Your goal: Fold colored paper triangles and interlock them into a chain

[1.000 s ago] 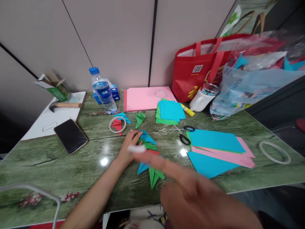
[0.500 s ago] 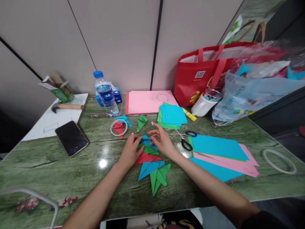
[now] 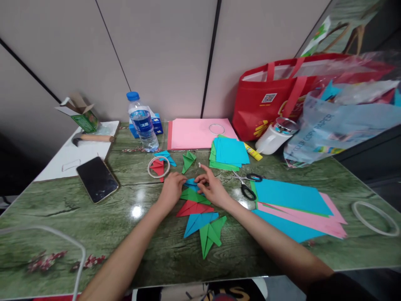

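A chain of folded paper pieces lies on the table in front of me. Its far end is a blue folded paper (image 3: 191, 184), partly hidden by my fingers. My left hand (image 3: 171, 189) pinches that piece at its left edge. On the other side, my right hand (image 3: 212, 187) has thumb and fingers closed on it, with the index finger raised and a small whitish bit at its tip. Toward me follow a green piece (image 3: 194, 195), a red piece (image 3: 194, 208), a blue piece (image 3: 200, 222) and a green piece (image 3: 210, 236), overlapping.
Loose folded pieces and a tape roll (image 3: 158, 167) lie beyond my left hand, near a water bottle (image 3: 144, 127). Scissors (image 3: 247, 184), a stack of blue squares (image 3: 230, 150) and paper strips (image 3: 291, 196) lie right. A phone (image 3: 97, 179) is left.
My left hand has shifted slightly and turned, its fingers now nearer the blue piece's far edge. My right fingers have drawn closer together. The whole view has shifted a little.
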The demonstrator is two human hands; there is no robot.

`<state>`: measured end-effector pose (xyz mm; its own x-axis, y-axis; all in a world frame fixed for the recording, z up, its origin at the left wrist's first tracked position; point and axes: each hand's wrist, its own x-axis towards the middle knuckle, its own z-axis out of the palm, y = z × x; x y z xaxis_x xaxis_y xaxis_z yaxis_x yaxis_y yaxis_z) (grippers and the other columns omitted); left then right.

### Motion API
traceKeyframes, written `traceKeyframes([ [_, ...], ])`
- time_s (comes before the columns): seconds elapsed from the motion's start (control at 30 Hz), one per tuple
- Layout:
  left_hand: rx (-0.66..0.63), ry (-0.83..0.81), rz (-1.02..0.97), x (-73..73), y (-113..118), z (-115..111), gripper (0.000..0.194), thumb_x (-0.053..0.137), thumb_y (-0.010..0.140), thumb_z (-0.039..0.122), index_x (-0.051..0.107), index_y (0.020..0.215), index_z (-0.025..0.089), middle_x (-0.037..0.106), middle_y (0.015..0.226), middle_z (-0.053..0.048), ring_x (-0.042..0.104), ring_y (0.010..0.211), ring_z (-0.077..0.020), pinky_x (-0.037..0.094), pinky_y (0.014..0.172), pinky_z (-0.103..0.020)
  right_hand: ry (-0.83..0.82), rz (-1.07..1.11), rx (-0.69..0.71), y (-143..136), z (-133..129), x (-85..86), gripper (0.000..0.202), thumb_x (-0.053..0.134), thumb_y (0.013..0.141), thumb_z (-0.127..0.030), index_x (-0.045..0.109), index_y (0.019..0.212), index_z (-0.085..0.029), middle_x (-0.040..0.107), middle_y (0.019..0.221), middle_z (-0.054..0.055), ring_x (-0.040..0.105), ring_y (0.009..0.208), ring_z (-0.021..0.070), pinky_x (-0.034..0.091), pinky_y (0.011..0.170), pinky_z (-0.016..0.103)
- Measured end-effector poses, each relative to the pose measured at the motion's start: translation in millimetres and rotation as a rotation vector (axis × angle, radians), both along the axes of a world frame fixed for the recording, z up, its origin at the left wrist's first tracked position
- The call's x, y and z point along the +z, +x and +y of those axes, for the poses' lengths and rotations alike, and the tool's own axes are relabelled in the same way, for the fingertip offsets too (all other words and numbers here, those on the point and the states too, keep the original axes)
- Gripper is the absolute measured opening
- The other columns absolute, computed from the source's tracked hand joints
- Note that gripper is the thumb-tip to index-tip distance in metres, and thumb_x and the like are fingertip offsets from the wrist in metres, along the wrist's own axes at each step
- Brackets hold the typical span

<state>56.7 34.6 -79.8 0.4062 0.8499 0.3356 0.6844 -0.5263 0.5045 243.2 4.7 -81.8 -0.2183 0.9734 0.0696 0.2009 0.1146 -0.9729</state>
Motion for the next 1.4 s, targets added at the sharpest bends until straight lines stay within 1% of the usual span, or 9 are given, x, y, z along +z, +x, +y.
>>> traceKeyframes([
  [0.1,-0.028,-0.032,0.035,4.2,1,7,0.011,0.063,0.075,0.011,0.070,0.070,0.018,0.066,0.067,-0.003,0.058,0.066,-0.0175,0.046,0.063,-0.030,0.021,0.002,0.000,0,-1,-1.4,0.065,0.050,0.079,-0.016,0.024,0.138,-0.024,0.057,0.094,0.004,0.056,0.074,0.0136,0.059,0.062,0.031],
  [0.27,-0.043,-0.044,0.067,10.6,2,7,0.012,0.069,0.067,0.006,0.070,0.070,0.017,0.064,0.066,-0.003,0.057,0.065,-0.0182,0.045,0.060,-0.030,0.016,0.000,0.016,1,0,0.2,0.063,0.049,0.078,-0.014,0.027,0.136,-0.026,0.057,0.094,0.003,0.056,0.072,0.0125,0.059,0.062,0.030],
  [0.4,-0.103,-0.009,0.011,12.8,-1,0,0.014,0.064,0.072,0.003,0.067,0.068,0.016,0.064,0.076,-0.004,0.060,0.073,-0.0174,0.049,0.066,-0.030,-0.024,0.037,0.017,1,2,1.5,0.051,0.050,0.079,-0.015,0.035,0.127,-0.025,0.057,0.092,0.002,0.058,0.074,0.0123,0.059,0.063,0.030],
  [0.6,-0.279,0.148,-0.089,8.3,-13,-8,0.013,0.055,0.083,0.011,0.066,0.084,0.018,0.067,0.087,-0.006,0.062,0.084,-0.0164,0.053,0.076,-0.032,-0.131,0.151,-0.014,1,6,-2.6,0.019,0.053,0.082,-0.029,0.047,0.099,-0.022,0.059,0.089,0.002,0.060,0.077,0.0131,0.059,0.061,0.029],
  [0.77,-0.343,0.171,-0.057,6.7,-17,-6,0.016,0.052,0.086,0.014,0.067,0.087,0.018,0.069,0.090,-0.008,0.062,0.088,-0.0178,0.053,0.080,-0.036,-0.168,0.166,-0.032,0,9,-3.2,0.022,0.055,0.082,-0.042,0.052,0.088,-0.021,0.060,0.081,0.001,0.061,0.072,0.0138,0.059,0.061,0.031],
  [1.03,-0.374,0.250,0.085,10.6,-17,-10,0.020,0.049,0.088,0.015,0.068,0.091,0.017,0.068,0.092,-0.009,0.062,0.088,-0.0193,0.053,0.076,-0.034,-0.195,0.127,-0.021,0,8,-0.9,0.026,0.058,0.079,-0.048,0.056,0.078,-0.021,0.053,0.067,-0.001,0.060,0.068,0.0161,0.059,0.063,0.034],
  [1.13,-0.369,0.231,0.088,10.1,-18,-11,0.019,0.049,0.088,0.014,0.068,0.089,0.018,0.068,0.094,-0.009,0.063,0.089,-0.0187,0.054,0.076,-0.033,-0.149,0.066,-0.013,-2,9,0.8,0.027,0.058,0.079,-0.047,0.055,0.073,-0.021,0.051,0.069,-0.001,0.058,0.064,0.0153,0.058,0.059,0.033],
  [1.27,-0.364,0.207,0.018,6.8,-18,-9,0.016,0.052,0.086,0.013,0.067,0.084,0.017,0.069,0.090,-0.008,0.064,0.089,-0.0184,0.054,0.078,-0.033,-0.074,-0.170,-0.020,-5,15,6.4,0.023,0.056,0.082,-0.036,0.057,0.067,-0.019,0.051,0.076,0.002,0.056,0.060,0.0137,0.051,0.051,0.028],
  [1.4,-0.378,0.180,-0.003,7.2,-18,-9,0.014,0.053,0.085,0.013,0.067,0.082,0.016,0.069,0.092,-0.008,0.063,0.091,-0.0184,0.053,0.081,-0.032,0.037,-0.419,0.014,-6,19,11.4,0.020,0.058,0.081,-0.024,0.059,0.062,-0.017,0.054,0.074,0.003,0.055,0.066,0.0146,0.045,0.059,0.027],
])
